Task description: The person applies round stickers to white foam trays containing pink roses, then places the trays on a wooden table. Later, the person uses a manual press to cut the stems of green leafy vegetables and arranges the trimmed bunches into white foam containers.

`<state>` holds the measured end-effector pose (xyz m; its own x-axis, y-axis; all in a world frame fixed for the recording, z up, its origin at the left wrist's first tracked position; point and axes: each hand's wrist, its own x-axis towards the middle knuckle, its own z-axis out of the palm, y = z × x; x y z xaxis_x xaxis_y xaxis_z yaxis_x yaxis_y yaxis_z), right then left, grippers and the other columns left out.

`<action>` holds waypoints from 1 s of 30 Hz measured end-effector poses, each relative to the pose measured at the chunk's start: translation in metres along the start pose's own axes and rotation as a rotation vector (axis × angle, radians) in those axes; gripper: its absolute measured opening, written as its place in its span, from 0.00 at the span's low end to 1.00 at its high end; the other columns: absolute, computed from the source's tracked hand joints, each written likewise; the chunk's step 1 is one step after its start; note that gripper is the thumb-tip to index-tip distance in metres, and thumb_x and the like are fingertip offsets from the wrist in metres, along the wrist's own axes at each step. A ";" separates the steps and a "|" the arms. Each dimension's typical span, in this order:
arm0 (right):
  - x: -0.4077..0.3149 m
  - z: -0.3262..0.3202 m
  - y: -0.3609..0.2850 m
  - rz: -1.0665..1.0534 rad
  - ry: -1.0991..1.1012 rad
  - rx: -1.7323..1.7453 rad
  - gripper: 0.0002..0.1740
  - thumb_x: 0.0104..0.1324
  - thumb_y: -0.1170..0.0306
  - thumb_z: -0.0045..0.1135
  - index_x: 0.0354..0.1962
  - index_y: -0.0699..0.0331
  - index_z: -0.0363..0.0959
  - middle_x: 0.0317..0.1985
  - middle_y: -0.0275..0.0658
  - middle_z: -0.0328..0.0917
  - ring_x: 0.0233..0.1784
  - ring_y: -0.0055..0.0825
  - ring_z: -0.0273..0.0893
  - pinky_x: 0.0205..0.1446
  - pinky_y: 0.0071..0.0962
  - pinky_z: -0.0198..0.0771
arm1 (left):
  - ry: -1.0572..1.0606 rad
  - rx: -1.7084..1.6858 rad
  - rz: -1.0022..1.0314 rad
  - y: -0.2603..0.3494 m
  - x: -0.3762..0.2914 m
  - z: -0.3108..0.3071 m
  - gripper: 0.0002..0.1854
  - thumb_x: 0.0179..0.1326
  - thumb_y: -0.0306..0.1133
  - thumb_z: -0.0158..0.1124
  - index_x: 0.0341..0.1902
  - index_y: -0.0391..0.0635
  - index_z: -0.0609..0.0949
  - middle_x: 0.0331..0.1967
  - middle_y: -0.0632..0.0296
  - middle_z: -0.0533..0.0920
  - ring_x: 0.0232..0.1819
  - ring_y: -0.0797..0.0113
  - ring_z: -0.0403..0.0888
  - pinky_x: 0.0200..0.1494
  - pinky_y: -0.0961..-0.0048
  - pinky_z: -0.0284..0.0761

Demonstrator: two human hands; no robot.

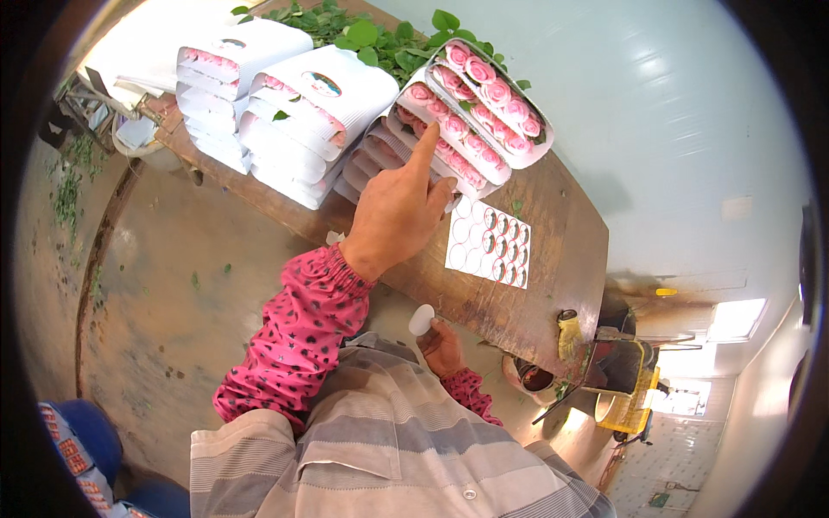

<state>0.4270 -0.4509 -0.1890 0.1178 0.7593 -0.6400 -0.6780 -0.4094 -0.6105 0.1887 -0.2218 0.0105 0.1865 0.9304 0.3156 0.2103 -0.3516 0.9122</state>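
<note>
My left hand (396,210) reaches over the table, its index finger extended across the front of a stack of wrapped pink rose bundles (453,123). Thumb and index finger are apart; the other fingers are hidden beneath the hand. Close to my body, my right hand (443,349) pinches a white, round, sticker-like piece (421,320). A sheet of round stickers (489,243) lies on the wooden table (550,207), with bare circles on its left side. Left of the roses stand two stacks of white corrugated wrapped bundles (317,90) (243,58), each bearing an oval label on top.
Green leaves (382,39) are heaped along the table's back edge by the wall. A yellow glove (568,335) lies at the right end. Beyond it are a bucket (528,375) and a yellow crate (628,405). Blue containers (84,434) stand at lower left.
</note>
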 end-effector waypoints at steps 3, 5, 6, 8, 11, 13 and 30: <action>0.002 0.003 -0.009 0.014 0.028 -0.037 0.05 0.73 0.66 0.60 0.42 0.57 0.78 0.42 0.31 0.84 0.45 0.27 0.83 0.43 0.31 0.81 | 0.001 0.010 -0.015 0.000 -0.003 0.001 0.36 0.71 0.34 0.61 0.79 0.39 0.61 0.22 0.56 0.85 0.26 0.56 0.85 0.36 0.62 0.77; 0.004 0.005 -0.014 0.026 0.026 -0.065 0.04 0.74 0.67 0.57 0.42 0.56 0.77 0.42 0.32 0.83 0.46 0.27 0.82 0.46 0.33 0.80 | -0.003 0.009 -0.017 0.001 -0.006 0.002 0.36 0.71 0.35 0.61 0.79 0.38 0.62 0.22 0.55 0.85 0.26 0.55 0.85 0.35 0.62 0.77; 0.004 0.005 -0.015 0.020 0.021 -0.075 0.03 0.75 0.68 0.56 0.42 0.56 0.76 0.43 0.32 0.82 0.47 0.27 0.81 0.47 0.34 0.79 | -0.020 0.004 -0.033 0.001 -0.007 0.003 0.36 0.71 0.35 0.61 0.79 0.38 0.62 0.22 0.55 0.85 0.26 0.55 0.85 0.35 0.62 0.77; 0.005 0.004 -0.016 0.045 0.013 -0.070 0.03 0.75 0.68 0.56 0.43 0.56 0.75 0.43 0.32 0.81 0.47 0.27 0.81 0.47 0.33 0.79 | -0.050 -0.003 -0.050 0.002 -0.009 0.006 0.36 0.71 0.35 0.61 0.79 0.38 0.62 0.22 0.55 0.84 0.25 0.54 0.84 0.35 0.62 0.76; 0.006 0.001 -0.014 0.052 0.044 -0.067 0.04 0.76 0.67 0.56 0.44 0.57 0.75 0.44 0.33 0.81 0.47 0.27 0.81 0.47 0.32 0.79 | -0.053 0.000 -0.031 0.005 -0.011 0.014 0.36 0.71 0.35 0.62 0.78 0.38 0.63 0.21 0.55 0.84 0.25 0.54 0.84 0.34 0.61 0.76; 0.006 -0.002 -0.012 0.045 0.036 -0.062 0.04 0.76 0.67 0.56 0.44 0.57 0.74 0.44 0.33 0.81 0.47 0.28 0.81 0.47 0.32 0.79 | -0.024 -0.030 0.024 0.007 -0.010 0.019 0.35 0.71 0.35 0.62 0.78 0.39 0.63 0.21 0.54 0.84 0.25 0.53 0.84 0.33 0.60 0.76; 0.003 -0.015 -0.011 0.008 -0.069 -0.046 0.05 0.74 0.67 0.58 0.44 0.56 0.79 0.44 0.30 0.85 0.47 0.26 0.83 0.45 0.29 0.80 | -0.225 0.039 0.050 -0.010 -0.067 0.050 0.17 0.68 0.38 0.64 0.58 0.49 0.82 0.31 0.46 0.87 0.35 0.40 0.85 0.39 0.44 0.79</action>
<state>0.4452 -0.4516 -0.1913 0.0616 0.7882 -0.6123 -0.6444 -0.4371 -0.6274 0.2223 -0.2854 -0.0332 0.4058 0.8667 0.2901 0.2316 -0.4046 0.8847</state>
